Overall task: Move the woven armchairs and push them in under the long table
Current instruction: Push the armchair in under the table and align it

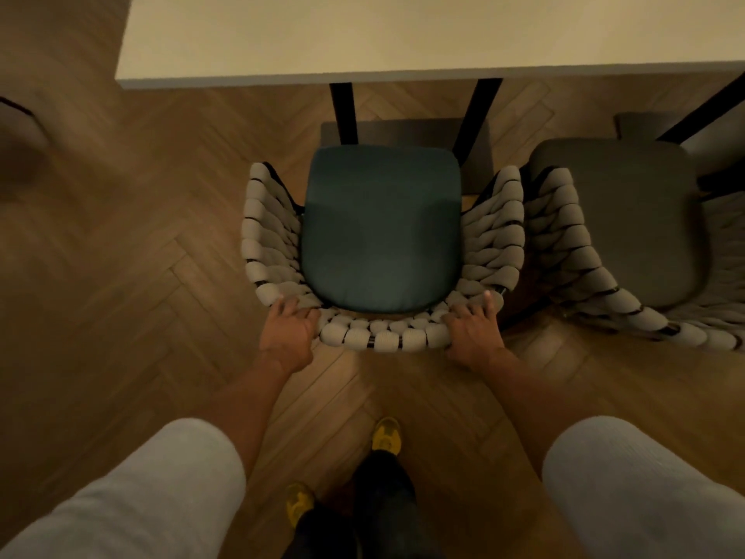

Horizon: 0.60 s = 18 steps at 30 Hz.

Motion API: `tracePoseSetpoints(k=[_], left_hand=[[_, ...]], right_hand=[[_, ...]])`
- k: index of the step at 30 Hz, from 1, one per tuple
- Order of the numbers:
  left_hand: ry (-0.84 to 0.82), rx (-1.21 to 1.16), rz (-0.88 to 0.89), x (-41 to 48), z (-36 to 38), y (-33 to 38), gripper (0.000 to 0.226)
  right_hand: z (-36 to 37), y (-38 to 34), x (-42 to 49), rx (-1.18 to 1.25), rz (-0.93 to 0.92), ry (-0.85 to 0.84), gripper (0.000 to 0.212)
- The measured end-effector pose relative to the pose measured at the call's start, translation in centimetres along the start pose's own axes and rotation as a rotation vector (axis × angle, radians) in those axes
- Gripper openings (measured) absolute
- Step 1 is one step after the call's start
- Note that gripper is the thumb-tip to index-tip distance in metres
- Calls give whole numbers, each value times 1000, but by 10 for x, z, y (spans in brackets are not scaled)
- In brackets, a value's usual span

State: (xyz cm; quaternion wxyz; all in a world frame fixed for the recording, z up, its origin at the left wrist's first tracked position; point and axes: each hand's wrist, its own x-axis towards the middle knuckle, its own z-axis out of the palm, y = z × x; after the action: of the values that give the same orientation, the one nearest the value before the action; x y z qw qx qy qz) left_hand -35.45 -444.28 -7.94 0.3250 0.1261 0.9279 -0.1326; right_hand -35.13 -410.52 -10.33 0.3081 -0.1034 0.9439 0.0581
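- Long table: cut off by top and right edges.
- Table legs: upper ends hidden under the tabletop.
- Near armchair: legs hidden beneath the seat.
- Second armchair: cut off at right edge.
- Left hand, right hand: palms hidden against the near armchair's back.
- Dark object at left edge: blurred, unidentifiable.

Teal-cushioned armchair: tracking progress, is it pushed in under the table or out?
Out. The armchair shows its whole teal cushion on the near side of the table edge; left hand and right hand grip its woven backrest.
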Motion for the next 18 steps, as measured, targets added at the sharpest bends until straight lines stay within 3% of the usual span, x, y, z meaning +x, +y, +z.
tracePoseSetpoints(k=[3, 6, 8, 12, 18], left_hand=[[13, -90, 9, -38, -9, -9, 89], [-23, -149, -15, -68, -18, -19, 74], [-84, -166, -56, -82, -17, -30, 61], [-132, -255, -125, -106, -6, -56, 56], [-165, -442, -181, -135, 28, -110, 58]], right_hand=[[-8, -18, -27, 126, 44, -52, 79], [-26, -34, -47, 222, 84, -132, 85], [-41, -41, -55, 246, 102, -153, 79], [-74, -67, -63, 249, 35, -129, 50], [-102, -145, -67, 281, -69, -227, 44]])
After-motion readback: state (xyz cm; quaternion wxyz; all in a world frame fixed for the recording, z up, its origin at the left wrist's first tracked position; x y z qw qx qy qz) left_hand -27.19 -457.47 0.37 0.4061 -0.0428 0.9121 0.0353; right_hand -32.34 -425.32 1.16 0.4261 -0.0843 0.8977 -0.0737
